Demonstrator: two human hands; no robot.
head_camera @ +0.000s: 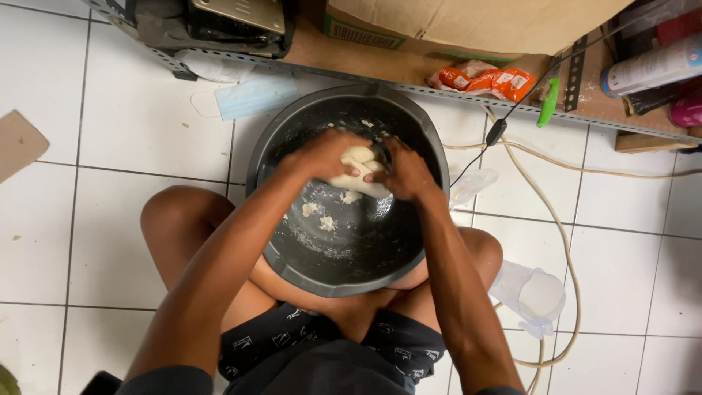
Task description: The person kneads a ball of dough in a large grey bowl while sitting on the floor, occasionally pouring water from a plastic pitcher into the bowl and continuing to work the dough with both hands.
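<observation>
Pale dough (360, 174) sits pressed between two bare hands in a dark grey basin (292, 256) at the frame's centre.

The left hand (327, 153) closes over the lump from the left, the right hand (406, 172) from the right, fingers curled and pressing inward; both touch it equally, and its long axis runs roughly upper left to lower right. Along the top edge, a brown cardboard box (468, 22) sits on a shelf, an orange packet (486, 80) just below it, and a white cylindrical can (651, 67) lies at upper right.

Soft, matt pale dough (356, 175) sits in a smooth, slightly glossy dark plastic basin (292, 139) on glossy white tiles (131, 132).
</observation>
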